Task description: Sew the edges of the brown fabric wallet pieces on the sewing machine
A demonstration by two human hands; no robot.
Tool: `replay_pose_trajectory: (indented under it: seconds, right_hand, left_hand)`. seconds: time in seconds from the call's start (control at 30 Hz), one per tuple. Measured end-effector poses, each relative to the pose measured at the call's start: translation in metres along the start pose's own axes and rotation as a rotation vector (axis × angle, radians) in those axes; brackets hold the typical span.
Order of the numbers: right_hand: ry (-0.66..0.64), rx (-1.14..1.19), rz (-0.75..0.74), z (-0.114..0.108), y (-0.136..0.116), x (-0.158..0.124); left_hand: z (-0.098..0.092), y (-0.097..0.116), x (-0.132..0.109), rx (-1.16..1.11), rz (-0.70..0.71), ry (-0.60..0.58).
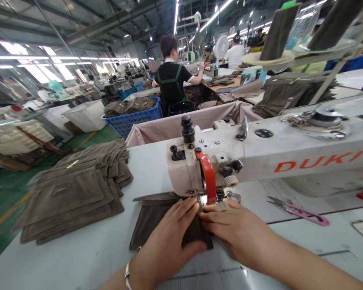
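Observation:
A dark olive-brown fabric piece (151,221) lies on the sewing machine bed, one edge at the presser foot. Flat on top of it rests my left hand (172,241), fingers stretched toward the needle area and thumb spread out. My right hand (236,229) lies at the piece's right edge, fingers extended, fingertips touching the fabric close to the foot. The white sewing machine (187,169) has a red guard (209,177) in front of its needle, which I cannot make out. Part of the fabric is hidden under both hands.
Left on the table sits a stack of similar fabric pieces (69,197). Pink-handled scissors (302,211) lie right of my right hand. Behind the machine are a cloth-lined trough (157,129), a blue basket (136,124) and a seated co-worker (172,80). Thread cones (280,32) stand upper right.

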State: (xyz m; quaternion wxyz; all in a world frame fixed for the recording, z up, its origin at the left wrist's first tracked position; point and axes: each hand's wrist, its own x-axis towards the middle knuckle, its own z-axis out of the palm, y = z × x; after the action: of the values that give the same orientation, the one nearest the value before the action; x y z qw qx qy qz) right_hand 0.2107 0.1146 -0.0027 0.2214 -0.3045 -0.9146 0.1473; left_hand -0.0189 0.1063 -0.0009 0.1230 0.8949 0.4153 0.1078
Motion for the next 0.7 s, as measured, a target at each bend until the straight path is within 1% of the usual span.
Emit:
replay_pose_trajectory:
  seconds: [0.1,0.17,0.23,0.3,0.37,0.4,0.43,0.5,0.57,0.6,0.63,0.7]
  right_hand:
    - [-0.104,0.022,0.115,-0.030,0.005,-0.010]
    - [-0.148,0.012,0.177,-0.037,0.014,-0.013]
    - [-0.099,-0.032,0.238,-0.031,0.024,-0.011]
    - [0.016,-0.111,0.307,-0.016,0.031,-0.004]
    - [0.098,-0.163,0.343,-0.001,0.032,0.003]
    - [0.118,-0.171,0.341,0.004,0.029,0.005]
    - [0.120,-0.160,0.304,0.007,0.025,0.005]
    - [0.083,-0.093,0.150,0.007,0.014,0.003]
    - [0.020,0.011,-0.022,0.005,0.003,-0.001]
    - [-0.010,0.055,-0.074,0.005,-0.001,-0.004]
    - [-0.032,0.083,-0.092,0.005,-0.004,-0.005]
    - [-0.050,0.090,-0.076,0.006,-0.007,-0.008]
  left_hand:
    - [-0.002,0.004,-0.012,0.030,0.104,-0.041]
    - [-0.002,0.007,-0.017,0.035,0.154,-0.032]
    - [0.000,0.009,-0.017,0.007,0.140,-0.006]
    - [0.002,0.010,-0.015,-0.030,0.083,0.041]
    - [0.003,0.008,-0.012,-0.065,0.036,0.085]
    - [0.003,0.007,-0.010,-0.089,0.016,0.110]
    - [0.001,0.005,-0.009,-0.117,-0.003,0.141]
    - [-0.002,0.001,-0.007,-0.167,-0.004,0.200]
    - [-0.004,-0.001,-0.006,-0.159,0.063,0.225]
    - [-0.005,-0.001,-0.005,-0.126,0.119,0.205]
    - [-0.004,0.000,-0.005,-0.081,0.173,0.170]
    - [0.000,0.002,-0.004,0.010,0.235,0.090]
